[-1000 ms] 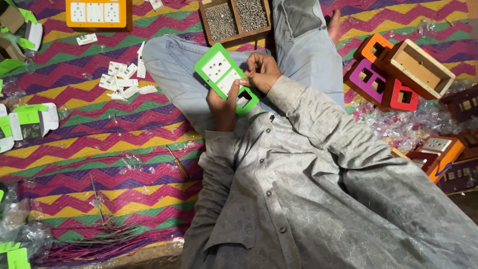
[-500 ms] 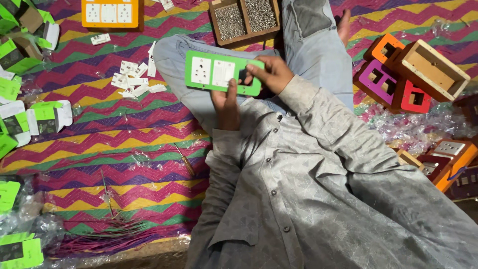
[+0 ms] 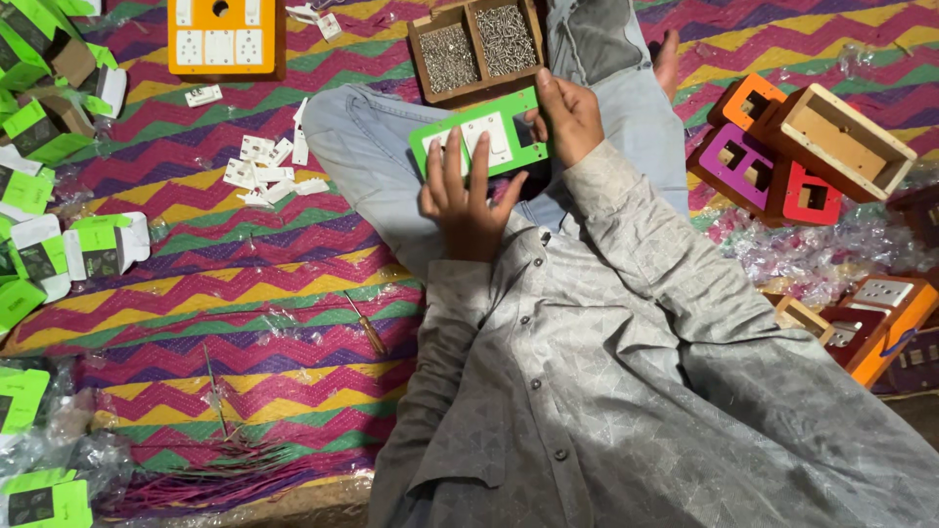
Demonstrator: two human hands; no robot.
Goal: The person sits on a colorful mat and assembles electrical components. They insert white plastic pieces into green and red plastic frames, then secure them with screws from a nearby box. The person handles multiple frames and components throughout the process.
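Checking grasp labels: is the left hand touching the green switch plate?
Touching: the head view shows the left hand with fingers lying across the green switch plate.

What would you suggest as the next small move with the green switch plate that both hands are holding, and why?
Probably press the white switch module flush into the green plate. The left hand lies spread over the plate's face and the right hand grips its far end, so it is braced on the lap. The wooden tray of screws sits just beyond, likely for fastening afterwards.
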